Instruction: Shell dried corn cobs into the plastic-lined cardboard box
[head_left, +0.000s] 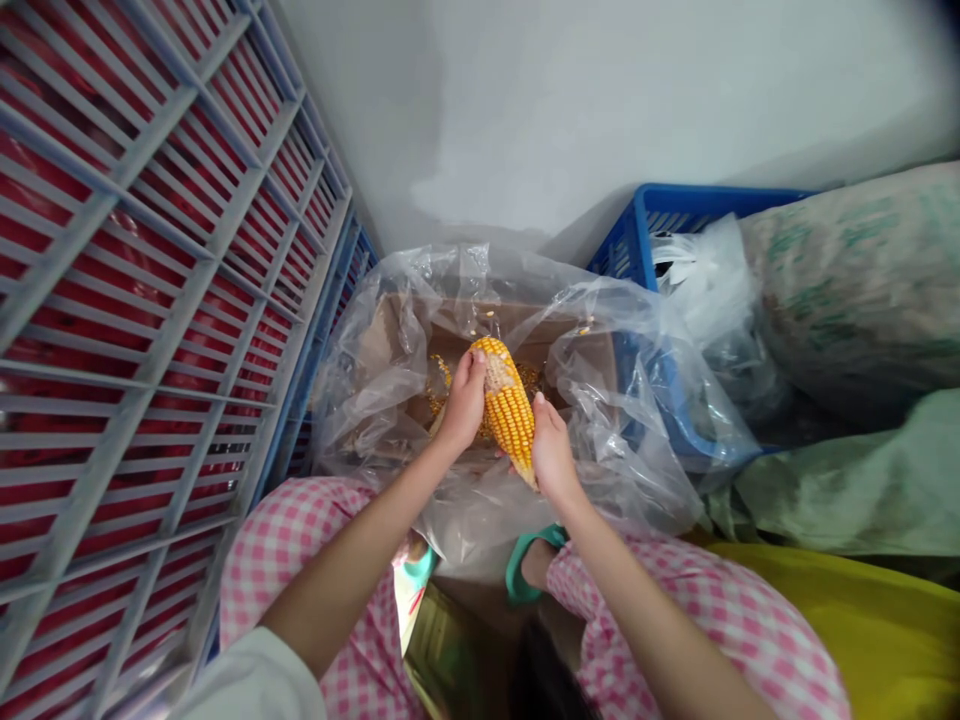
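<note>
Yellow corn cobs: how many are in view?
1 clearly visible: the yellow, partly shelled corn cob, held between the left hand and right hand over the plastic-lined brown cardboard box. More may be hidden inside.

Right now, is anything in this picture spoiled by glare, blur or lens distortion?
Head view: small glints on the see-through plastic; head view: a soft shadow on the wall by the blue basket; head view: the slatted crate looks stretched towards the edge; head view: the corn cob stays fairly clear, its kernel rows readable.
</note>
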